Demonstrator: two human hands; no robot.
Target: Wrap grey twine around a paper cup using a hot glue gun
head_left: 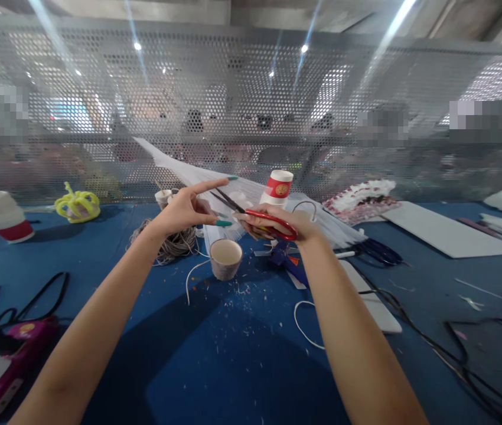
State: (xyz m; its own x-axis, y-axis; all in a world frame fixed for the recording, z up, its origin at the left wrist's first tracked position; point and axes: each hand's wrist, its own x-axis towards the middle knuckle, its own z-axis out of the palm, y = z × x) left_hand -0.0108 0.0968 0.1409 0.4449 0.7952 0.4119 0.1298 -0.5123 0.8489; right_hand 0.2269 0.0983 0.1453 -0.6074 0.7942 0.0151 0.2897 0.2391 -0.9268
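Scissors (255,216) sit in the right hand (284,225) grip, blades parted toward the left hand (184,211), whose fingers are spread; whether it pinches anything I cannot tell. Clippings litter the surface (233,354) below, beside a cup (226,258)

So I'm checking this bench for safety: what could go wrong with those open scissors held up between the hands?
1. The red-handled scissors in the right hand are open, blades aimed at the left hand; its fingers sit close and could get nicked.
2. The open paper cup stands just below; a dropped elbow might tip it.
3. Loose white cord and black cables by the right forearm could snag.
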